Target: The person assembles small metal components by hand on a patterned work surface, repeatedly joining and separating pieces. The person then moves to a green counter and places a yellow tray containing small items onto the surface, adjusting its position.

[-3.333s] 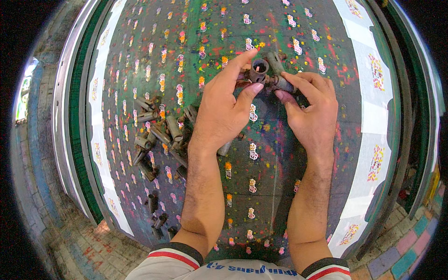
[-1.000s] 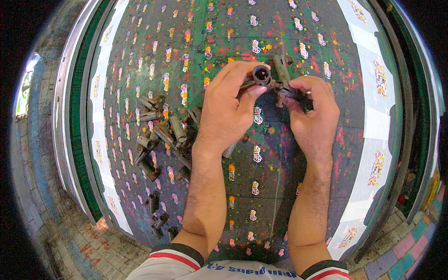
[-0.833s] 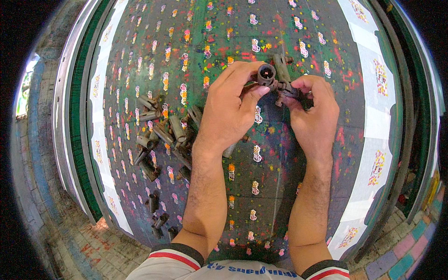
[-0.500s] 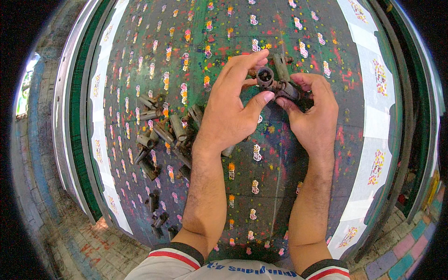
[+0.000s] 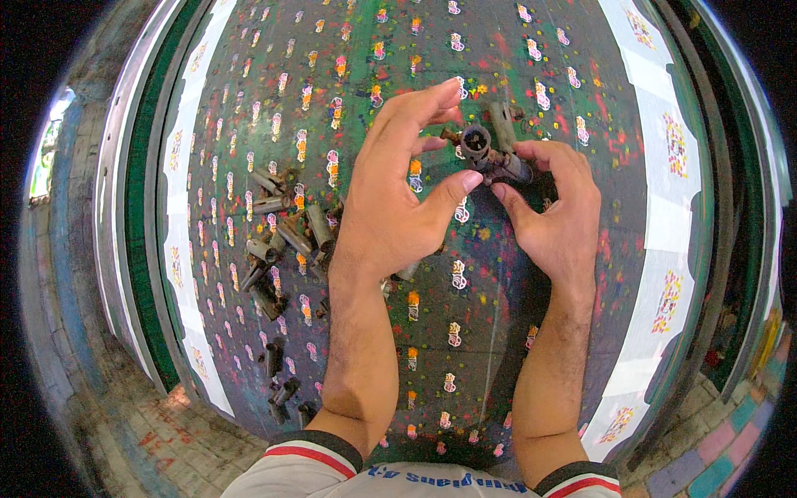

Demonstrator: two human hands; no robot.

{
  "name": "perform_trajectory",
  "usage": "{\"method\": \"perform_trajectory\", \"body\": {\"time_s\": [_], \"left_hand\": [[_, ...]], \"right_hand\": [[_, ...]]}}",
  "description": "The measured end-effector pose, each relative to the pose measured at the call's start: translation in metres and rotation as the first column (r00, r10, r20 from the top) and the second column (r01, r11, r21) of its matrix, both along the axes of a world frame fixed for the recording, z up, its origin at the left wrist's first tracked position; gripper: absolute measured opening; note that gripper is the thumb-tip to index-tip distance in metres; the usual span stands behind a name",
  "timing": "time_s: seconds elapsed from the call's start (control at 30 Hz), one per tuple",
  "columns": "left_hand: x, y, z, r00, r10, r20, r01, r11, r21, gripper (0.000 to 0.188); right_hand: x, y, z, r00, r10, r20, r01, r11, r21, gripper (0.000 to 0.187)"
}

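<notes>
Upper centre of frame: short dark metal tube (image 5: pixel 476 154), mouth facing the camera, on a patterned worktop (image 5: pixel 490 349). Left hand (image 5: pixel 388 199) spread at its left, thumb and fingers wide apart, thumb tip just beside the tube's lower end. Right hand (image 5: pixel 563 203) curled, thumb and forefinger either side of a second tube (image 5: pixel 513 170); cannot tell whether they pinch it. Grey slotted tube (image 5: pixel 502 124) just above. Loose heap of similar tubes (image 5: pixel 293 236) left of centre, partly behind the left forearm.
</notes>
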State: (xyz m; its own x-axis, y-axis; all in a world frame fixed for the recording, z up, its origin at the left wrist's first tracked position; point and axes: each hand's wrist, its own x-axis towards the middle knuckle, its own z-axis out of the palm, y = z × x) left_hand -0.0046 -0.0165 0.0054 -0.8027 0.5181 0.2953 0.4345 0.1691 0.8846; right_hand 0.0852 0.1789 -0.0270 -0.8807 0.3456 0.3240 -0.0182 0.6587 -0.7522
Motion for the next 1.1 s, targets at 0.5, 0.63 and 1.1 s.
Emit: {"method": "perform_trajectory", "body": {"time_s": [0.5,0.63,1.1], "left_hand": [[0.021,-0.042,0.035,0.982,-0.054,0.182,0.174,0.634,-0.753,0.056],[0.013,-0.040,0.032,0.965,-0.035,0.259,0.233,0.560,-0.795,0.048],[-0.001,-0.031,0.024,0.941,0.331,0.064,-0.287,0.886,-0.364,0.036]], "right_hand": [[0.003,0.005,0.001,0.971,-0.063,-0.231,0.047,0.996,-0.075,0.037],[0.002,0.002,-0.001,0.972,-0.046,-0.232,0.035,0.998,-0.049,0.034],[-0.002,-0.003,-0.006,0.968,-0.037,-0.250,0.030,0.999,-0.032,0.026]]}}
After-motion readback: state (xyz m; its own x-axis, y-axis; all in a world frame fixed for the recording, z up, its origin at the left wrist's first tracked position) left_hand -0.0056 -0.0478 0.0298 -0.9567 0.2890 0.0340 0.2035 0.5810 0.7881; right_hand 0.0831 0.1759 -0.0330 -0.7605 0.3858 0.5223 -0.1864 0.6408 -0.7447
